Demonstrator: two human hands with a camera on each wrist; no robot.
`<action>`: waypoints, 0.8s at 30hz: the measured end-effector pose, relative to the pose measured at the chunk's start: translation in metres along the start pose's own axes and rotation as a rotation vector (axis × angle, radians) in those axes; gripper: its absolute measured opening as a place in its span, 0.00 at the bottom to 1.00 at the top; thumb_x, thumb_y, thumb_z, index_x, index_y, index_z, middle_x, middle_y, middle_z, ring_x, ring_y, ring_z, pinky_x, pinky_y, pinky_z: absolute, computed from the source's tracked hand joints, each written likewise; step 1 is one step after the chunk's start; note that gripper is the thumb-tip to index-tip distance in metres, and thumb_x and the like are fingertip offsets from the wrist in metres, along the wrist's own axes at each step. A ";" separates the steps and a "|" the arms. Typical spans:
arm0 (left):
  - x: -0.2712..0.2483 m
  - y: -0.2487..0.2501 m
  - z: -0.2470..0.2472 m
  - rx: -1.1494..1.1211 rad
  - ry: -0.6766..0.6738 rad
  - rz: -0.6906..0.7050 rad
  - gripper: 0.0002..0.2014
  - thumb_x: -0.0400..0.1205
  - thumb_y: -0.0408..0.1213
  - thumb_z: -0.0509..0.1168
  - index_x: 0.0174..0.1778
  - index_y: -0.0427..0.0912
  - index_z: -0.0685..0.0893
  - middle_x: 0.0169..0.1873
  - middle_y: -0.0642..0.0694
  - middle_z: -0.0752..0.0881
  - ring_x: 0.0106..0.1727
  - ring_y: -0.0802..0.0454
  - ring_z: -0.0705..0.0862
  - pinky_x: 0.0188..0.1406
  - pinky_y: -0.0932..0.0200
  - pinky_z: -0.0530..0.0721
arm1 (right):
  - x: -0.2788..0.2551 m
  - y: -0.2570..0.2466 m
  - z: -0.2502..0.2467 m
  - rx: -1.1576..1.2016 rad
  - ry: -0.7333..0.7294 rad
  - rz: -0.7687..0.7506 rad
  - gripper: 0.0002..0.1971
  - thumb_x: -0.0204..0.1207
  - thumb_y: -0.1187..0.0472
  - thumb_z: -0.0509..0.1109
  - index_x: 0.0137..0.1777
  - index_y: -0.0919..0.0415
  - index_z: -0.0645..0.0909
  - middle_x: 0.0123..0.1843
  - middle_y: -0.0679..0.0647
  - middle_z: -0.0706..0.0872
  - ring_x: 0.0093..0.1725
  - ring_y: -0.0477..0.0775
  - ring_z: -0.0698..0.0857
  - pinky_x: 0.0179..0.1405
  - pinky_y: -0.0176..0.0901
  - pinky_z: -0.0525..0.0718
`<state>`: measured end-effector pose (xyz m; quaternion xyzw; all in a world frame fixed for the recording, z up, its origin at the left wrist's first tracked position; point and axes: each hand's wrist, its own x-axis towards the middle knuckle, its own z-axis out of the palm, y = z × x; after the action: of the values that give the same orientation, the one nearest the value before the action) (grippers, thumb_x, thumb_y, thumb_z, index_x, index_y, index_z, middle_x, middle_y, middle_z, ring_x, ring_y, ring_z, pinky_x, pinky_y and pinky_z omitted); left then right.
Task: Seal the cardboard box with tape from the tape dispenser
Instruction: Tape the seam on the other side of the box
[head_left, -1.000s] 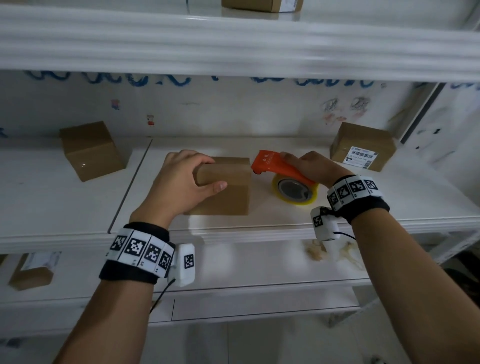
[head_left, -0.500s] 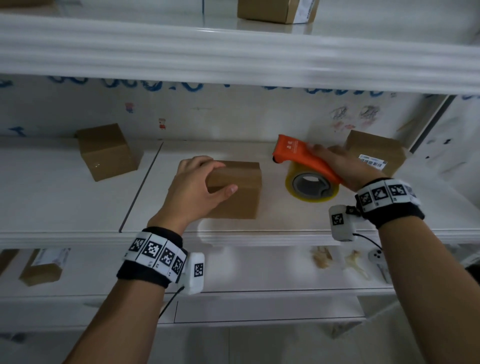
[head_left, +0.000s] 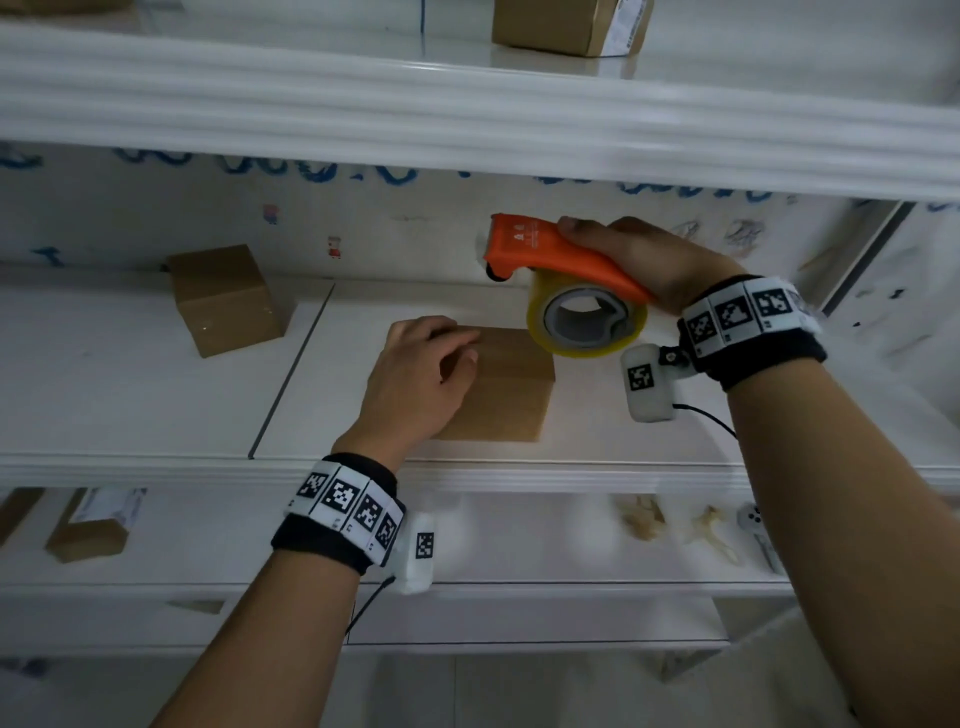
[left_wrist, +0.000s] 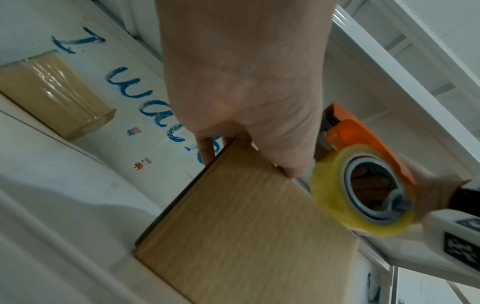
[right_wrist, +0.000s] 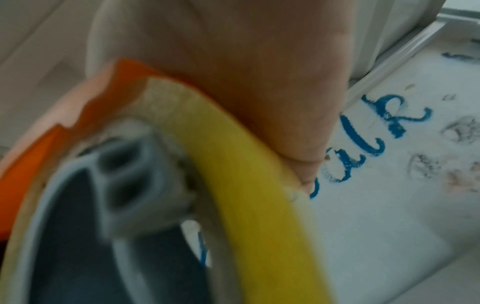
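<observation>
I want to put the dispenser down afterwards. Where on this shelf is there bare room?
Bare shelf lies right of the box that the left hand holds, under the dispenser in the right hand. More bare surface lies between that box and the spare box on the left. The lower shelf's right end is cluttered with scraps.

Left hand curled, right hand apparently gripping, raised.

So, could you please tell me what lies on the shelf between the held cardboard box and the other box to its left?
Only bare white shelf with a panel seam, seen in the head view.
</observation>
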<state>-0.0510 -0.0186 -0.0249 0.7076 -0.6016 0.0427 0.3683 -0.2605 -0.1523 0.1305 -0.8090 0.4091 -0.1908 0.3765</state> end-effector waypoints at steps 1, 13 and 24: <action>0.000 0.002 0.002 -0.006 0.010 0.005 0.19 0.90 0.51 0.61 0.74 0.54 0.88 0.69 0.54 0.84 0.74 0.51 0.72 0.67 0.53 0.78 | 0.004 -0.003 0.004 0.008 -0.017 0.004 0.27 0.80 0.31 0.66 0.51 0.56 0.87 0.45 0.59 0.93 0.41 0.55 0.91 0.54 0.47 0.89; -0.015 -0.009 0.004 -0.537 0.020 -0.324 0.37 0.83 0.51 0.76 0.88 0.47 0.72 0.85 0.52 0.72 0.84 0.55 0.69 0.82 0.55 0.71 | 0.047 -0.035 0.050 -0.225 -0.234 0.030 0.37 0.70 0.19 0.63 0.47 0.55 0.88 0.40 0.55 0.92 0.40 0.55 0.88 0.56 0.51 0.85; -0.025 -0.023 -0.003 -0.637 -0.040 -0.214 0.25 0.84 0.46 0.75 0.79 0.57 0.81 0.72 0.64 0.82 0.73 0.68 0.78 0.77 0.57 0.78 | 0.057 -0.051 0.052 -0.474 -0.234 0.056 0.28 0.76 0.29 0.59 0.44 0.54 0.86 0.42 0.59 0.89 0.41 0.58 0.84 0.51 0.52 0.78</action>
<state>-0.0363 0.0036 -0.0455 0.6168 -0.5140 -0.2006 0.5614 -0.1684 -0.1549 0.1355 -0.8796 0.4182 0.0160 0.2263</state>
